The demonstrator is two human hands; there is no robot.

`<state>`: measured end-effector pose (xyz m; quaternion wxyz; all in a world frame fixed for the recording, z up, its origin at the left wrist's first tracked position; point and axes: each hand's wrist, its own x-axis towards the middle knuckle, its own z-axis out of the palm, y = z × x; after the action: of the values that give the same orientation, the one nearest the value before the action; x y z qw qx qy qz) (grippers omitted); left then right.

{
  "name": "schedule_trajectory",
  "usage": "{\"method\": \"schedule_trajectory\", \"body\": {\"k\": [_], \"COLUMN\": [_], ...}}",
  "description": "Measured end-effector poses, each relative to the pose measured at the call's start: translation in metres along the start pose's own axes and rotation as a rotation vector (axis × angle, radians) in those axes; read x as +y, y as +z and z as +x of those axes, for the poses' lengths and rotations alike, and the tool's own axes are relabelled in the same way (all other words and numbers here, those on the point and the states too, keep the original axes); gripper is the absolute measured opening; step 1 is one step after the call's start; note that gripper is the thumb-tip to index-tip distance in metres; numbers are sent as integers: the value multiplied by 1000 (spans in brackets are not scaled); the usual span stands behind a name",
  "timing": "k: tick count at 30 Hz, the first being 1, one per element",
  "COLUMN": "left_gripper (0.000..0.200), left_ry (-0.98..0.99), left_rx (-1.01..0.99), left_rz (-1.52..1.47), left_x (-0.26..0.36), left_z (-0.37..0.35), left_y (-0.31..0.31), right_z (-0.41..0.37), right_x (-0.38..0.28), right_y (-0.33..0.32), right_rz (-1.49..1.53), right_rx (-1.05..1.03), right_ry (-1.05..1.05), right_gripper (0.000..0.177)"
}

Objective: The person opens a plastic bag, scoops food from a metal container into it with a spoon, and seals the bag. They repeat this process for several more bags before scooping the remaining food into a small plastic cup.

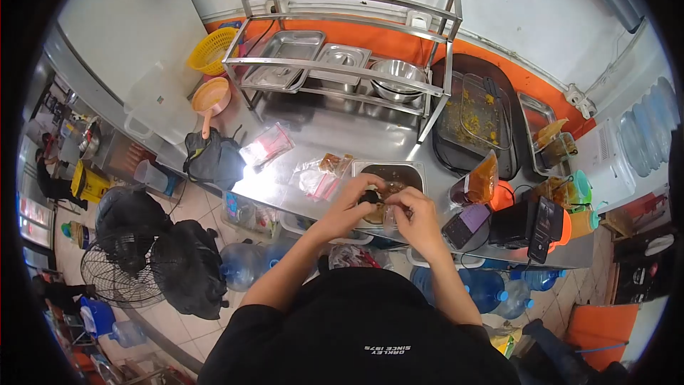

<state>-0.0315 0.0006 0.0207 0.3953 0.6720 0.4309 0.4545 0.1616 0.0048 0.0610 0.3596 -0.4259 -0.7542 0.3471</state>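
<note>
My left hand is at the left front of a steel pan, its fingers curled around a small black object whose kind I cannot make out. My right hand is at the front right of the pan, fingers pinched together beside a small clear piece that looks like plastic. Brown food or sauce lies in the pan, partly hidden by my hands. Just left of the pan, clear plastic bags lie on the steel counter, with a small packet of brown food beside them.
A steel rack with metal trays and bowls stands behind. A black griddle with a glass dish is at the right, near a bag of orange sauce, a calculator and a phone. A black bag lies left.
</note>
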Motion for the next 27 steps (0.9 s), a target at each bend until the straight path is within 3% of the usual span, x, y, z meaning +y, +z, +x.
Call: {"method": "schedule_trajectory", "body": {"k": [2, 4, 6, 7, 9, 13, 18, 21, 26, 27], "left_gripper": [47, 38, 23, 19, 18, 17, 18, 16, 12, 10], "left_ry": [-29, 1, -241, -202, -264, -289, -282, -297, -440, -247], "left_rx": [-284, -281, -528, -426, -348, -214, -235, -161, -40, 121], "left_rz": [-254, -207, -301, -440, -485, -542, -529, -580, -673, -589], "left_x": [4, 11, 12, 13, 8, 6, -2, 3, 3, 6], "left_z": [7, 4, 3, 1, -2, -6, -11, -11, -14, -10], "left_y": [2, 7, 8, 14, 16, 18, 24, 27, 25, 28], "right_z": [6, 8, 10, 11, 8, -7, -9, -4, -14, -15], "right_x": [-14, -17, -16, -15, -12, 1, 16, 2, 10, 11], "right_y": [-10, -14, -14, -14, -14, -6, 0, 7, 12, 9], "right_rz": [13, 23, 154, 152, 442, 212, 106, 413, 585, 531], "right_rx": [-79, -157, 38, 38, 381, 172, 281, 302, 173, 145], "right_ry": [-81, -159, -217, -219, 39, 77, 26, 89, 197, 184], "right_gripper": [16, 16, 16, 16, 17, 10, 6, 5, 3, 3]}}
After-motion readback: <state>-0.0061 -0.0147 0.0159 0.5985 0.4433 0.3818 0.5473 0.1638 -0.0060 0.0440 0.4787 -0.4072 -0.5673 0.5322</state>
